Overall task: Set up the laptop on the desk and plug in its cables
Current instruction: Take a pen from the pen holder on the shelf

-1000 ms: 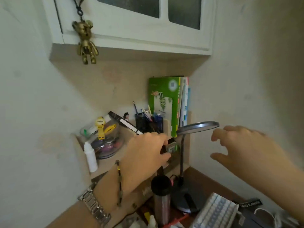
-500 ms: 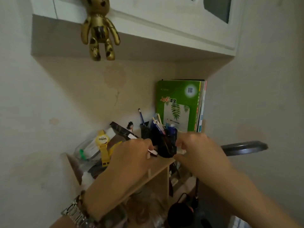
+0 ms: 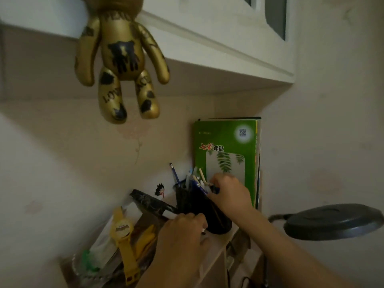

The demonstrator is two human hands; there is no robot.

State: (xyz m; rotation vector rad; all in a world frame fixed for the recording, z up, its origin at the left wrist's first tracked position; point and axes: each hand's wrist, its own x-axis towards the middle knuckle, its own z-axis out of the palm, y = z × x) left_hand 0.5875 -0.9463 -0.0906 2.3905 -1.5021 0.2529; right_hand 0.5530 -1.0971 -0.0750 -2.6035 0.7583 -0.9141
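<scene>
Black, cylindrical and tilted, the pen holder [image 3: 216,215] stands on a pale wooden shelf [image 3: 216,246] between the two hands. Neither the laptop nor its cables can be made out anywhere in view.

The right hand [image 3: 229,194] reaches over the holder's rim, fingers curled among the pens [image 3: 196,183] that stick out of it; whether it pinches one cannot be told. The left hand [image 3: 182,231] lies against the holder's lower side, fingers bent onto it, with a small white item partly hidden under them.

Just left of the left hand a dark flat object [image 3: 151,201] leans at an angle, and a small dark-haired figurine [image 3: 160,190] stands behind it. Further left and lower, a yellow wristwatch [image 3: 123,235] drapes over a clear container [image 3: 93,265].

Behind the right hand a green book [image 3: 226,142] stands upright against the wall. To the right of the right forearm sits the round grey head of a desk lamp [image 3: 334,222].

Walls are cream, stained, and meet in a corner. Overhead is a white cabinet [image 3: 207,40], from which a gold toy bear [image 3: 122,59] hangs.
</scene>
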